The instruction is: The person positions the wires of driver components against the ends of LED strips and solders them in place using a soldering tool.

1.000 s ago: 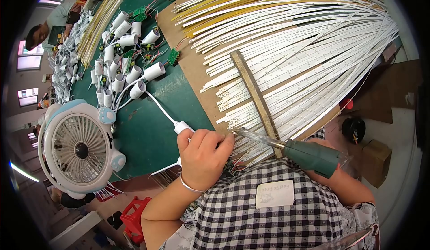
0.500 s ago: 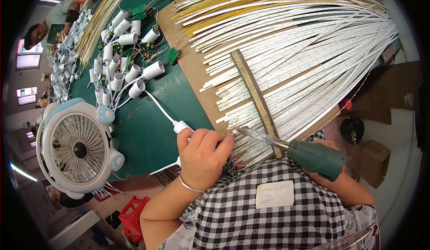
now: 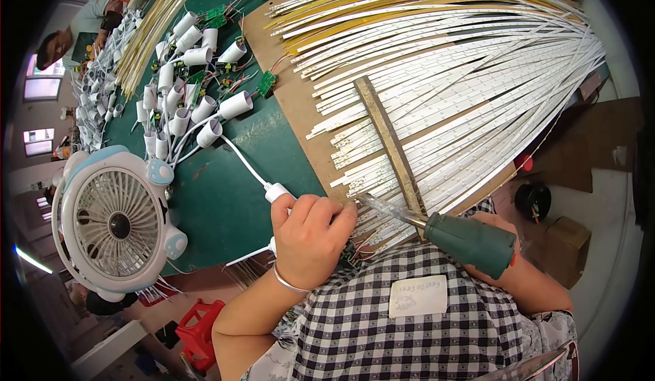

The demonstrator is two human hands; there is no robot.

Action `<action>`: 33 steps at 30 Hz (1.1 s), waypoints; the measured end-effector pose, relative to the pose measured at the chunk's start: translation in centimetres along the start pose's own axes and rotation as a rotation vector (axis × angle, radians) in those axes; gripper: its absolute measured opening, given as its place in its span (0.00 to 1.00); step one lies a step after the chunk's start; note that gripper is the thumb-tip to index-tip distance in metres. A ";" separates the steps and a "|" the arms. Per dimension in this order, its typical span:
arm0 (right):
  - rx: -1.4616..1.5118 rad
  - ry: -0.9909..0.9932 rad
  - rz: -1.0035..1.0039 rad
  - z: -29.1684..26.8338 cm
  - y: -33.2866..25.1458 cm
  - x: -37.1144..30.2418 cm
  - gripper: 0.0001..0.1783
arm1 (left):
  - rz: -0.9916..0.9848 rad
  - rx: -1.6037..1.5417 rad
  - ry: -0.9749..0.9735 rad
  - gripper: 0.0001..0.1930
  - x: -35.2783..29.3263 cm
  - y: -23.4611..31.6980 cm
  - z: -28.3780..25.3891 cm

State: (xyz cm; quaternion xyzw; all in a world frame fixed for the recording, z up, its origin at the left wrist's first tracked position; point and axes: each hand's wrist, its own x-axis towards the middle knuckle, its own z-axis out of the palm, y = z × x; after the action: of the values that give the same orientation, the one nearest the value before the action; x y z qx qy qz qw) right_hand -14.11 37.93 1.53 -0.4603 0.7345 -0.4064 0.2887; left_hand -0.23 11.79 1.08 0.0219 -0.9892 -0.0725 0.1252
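Observation:
My left hand (image 3: 310, 234) is closed at the near edge of the strip bundle, thumb and forefinger pinched together; what lies between them is hidden. A white cylindrical part (image 3: 276, 192) with a white cable shows past its knuckles. Below the fingers, a small circuit board (image 3: 351, 251) with red wires peeks out. My right hand (image 3: 501, 227), partly hidden, grips the dark green handle of a soldering iron (image 3: 469, 243). The iron's metal tip reaches left over the ends of the white LED strips (image 3: 437, 125), close to my left fingertips. A brownish bar (image 3: 389, 145) lies across the strips.
White tubular housings (image 3: 235, 104) with cables and green circuit boards (image 3: 267, 83) are heaped on the green table (image 3: 239, 210). At the left stands a white and blue fan (image 3: 119, 224). A red plastic stool (image 3: 199, 336) is below. Another person (image 3: 89, 26) sits far left.
The soldering iron has shifted slightly left with my right hand, its tip a little nearer my left fingertips. My left hand has stayed nearly in place.

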 end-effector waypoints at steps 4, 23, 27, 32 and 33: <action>-0.038 -0.010 -0.017 -0.1 0.0 0.0 0.27 | 0.000 -0.001 0.014 0.09 0.0 0.0 0.1; -0.014 -0.005 0.093 -0.5 -1.1 -0.7 0.31 | -0.010 -0.004 0.000 0.08 0.0 0.0 0.0; 0.023 -0.022 0.113 -0.7 -1.2 -0.7 0.31 | -0.013 0.003 -0.003 0.09 0.0 0.0 0.0; 0.066 -0.021 0.116 -0.4 -1.0 -0.7 0.31 | -0.022 0.006 -0.010 0.08 -0.1 0.0 0.0; 0.091 -0.016 0.140 -0.4 -1.0 -0.8 0.31 | -0.023 0.000 -0.009 0.08 -0.1 0.0 -0.1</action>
State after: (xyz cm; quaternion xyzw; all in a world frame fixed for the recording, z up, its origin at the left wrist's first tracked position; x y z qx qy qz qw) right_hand -13.65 38.50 2.63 -0.3974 0.7435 -0.4145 0.3427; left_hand -0.15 11.82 1.13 0.0328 -0.9895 -0.0738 0.1200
